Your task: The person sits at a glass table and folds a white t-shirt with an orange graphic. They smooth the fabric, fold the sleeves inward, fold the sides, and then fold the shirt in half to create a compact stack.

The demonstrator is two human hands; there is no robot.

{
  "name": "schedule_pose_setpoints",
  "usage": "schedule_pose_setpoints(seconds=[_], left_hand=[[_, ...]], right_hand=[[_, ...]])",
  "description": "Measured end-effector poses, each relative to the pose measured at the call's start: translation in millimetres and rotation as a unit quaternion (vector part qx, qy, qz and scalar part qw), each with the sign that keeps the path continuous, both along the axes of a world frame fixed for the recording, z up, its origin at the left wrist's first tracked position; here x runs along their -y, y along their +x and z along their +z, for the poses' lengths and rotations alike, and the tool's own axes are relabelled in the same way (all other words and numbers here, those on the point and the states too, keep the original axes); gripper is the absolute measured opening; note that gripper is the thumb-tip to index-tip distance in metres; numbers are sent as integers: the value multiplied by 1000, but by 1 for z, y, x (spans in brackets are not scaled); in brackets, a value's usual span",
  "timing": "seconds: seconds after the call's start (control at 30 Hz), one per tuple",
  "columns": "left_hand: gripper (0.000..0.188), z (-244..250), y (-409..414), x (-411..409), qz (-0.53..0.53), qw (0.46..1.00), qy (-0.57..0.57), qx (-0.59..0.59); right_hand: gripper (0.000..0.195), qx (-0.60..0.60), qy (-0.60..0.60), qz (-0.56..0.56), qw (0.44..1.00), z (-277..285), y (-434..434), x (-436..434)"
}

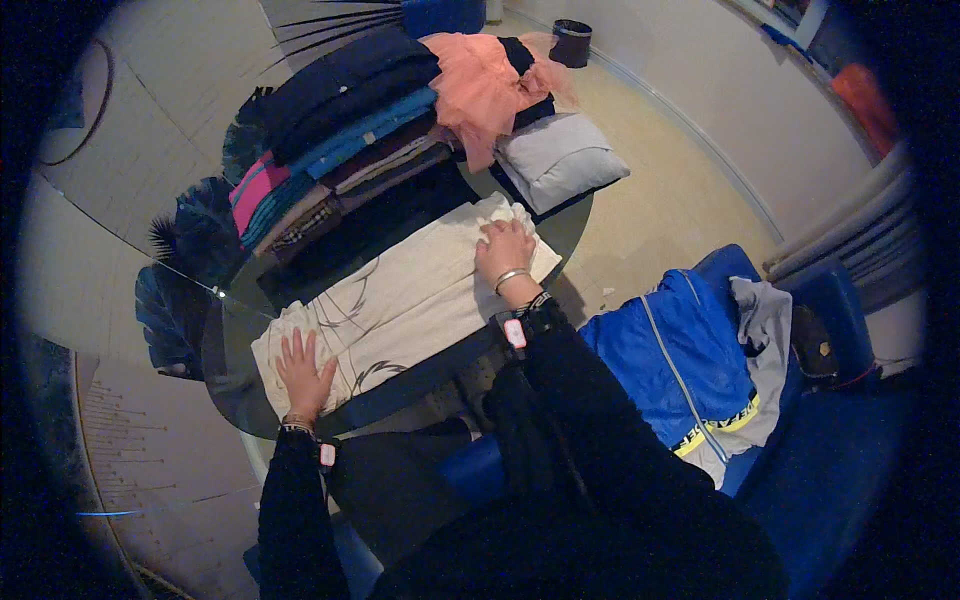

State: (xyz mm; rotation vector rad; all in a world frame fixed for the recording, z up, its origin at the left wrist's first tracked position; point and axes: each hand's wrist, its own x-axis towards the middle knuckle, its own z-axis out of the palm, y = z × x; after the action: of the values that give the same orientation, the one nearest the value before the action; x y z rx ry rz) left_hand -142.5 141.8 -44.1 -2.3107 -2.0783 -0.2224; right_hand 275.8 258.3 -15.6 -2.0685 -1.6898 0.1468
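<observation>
A cream garment with dark line drawings [405,307] lies folded into a long strip on dark cloth, on a round glass table [232,394]. My left hand [306,375] rests flat on its left end with the fingers spread. At the other end, my right hand [508,251] presses on the bunched fabric, fingers bent; whether they pinch the cloth cannot be told. Beyond the garment stand stacks of folded clothes, with navy cloth [352,82], blue cloth [360,131] and a pink piece [257,184]. A peach tulle garment [480,82] lies over their right part.
A light grey folded item [559,157] sits at the table's far right. To my right, a blue zipped jacket [675,360] and a grey garment [769,322] lie on a blue seat [817,465]. A dark waste bin [571,43] stands by the wall. Dark leaves [206,225] are at the left.
</observation>
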Motion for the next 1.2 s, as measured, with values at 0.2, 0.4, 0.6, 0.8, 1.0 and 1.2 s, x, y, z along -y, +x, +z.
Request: schedule_pose_setpoints(seconds=[0.2, 0.4, 0.6, 0.8, 1.0, 1.2], left_hand=[[70, 7, 9, -1, -7, 1000, 8, 0], [70, 9, 8, 6, -15, 999, 29, 25], [70, 6, 8, 2, -3, 1000, 27, 1], [70, 11, 10, 2, -1, 1000, 10, 22], [69, 10, 9, 4, 11, 1000, 11, 14], [69, 11, 9, 5, 16, 1000, 12, 4]], right_hand=[[35, 86, 183, 43, 978, -22, 31, -52], [19, 147, 74, 83, 983, 1, 46, -82], [22, 232, 9, 238, 943, 6, 65, -105], [27, 141, 74, 112, 981, 11, 62, -107], [25, 106, 48, 125, 985, 32, 67, -61], [42, 120, -49, -13, 992, 16, 67, -8]])
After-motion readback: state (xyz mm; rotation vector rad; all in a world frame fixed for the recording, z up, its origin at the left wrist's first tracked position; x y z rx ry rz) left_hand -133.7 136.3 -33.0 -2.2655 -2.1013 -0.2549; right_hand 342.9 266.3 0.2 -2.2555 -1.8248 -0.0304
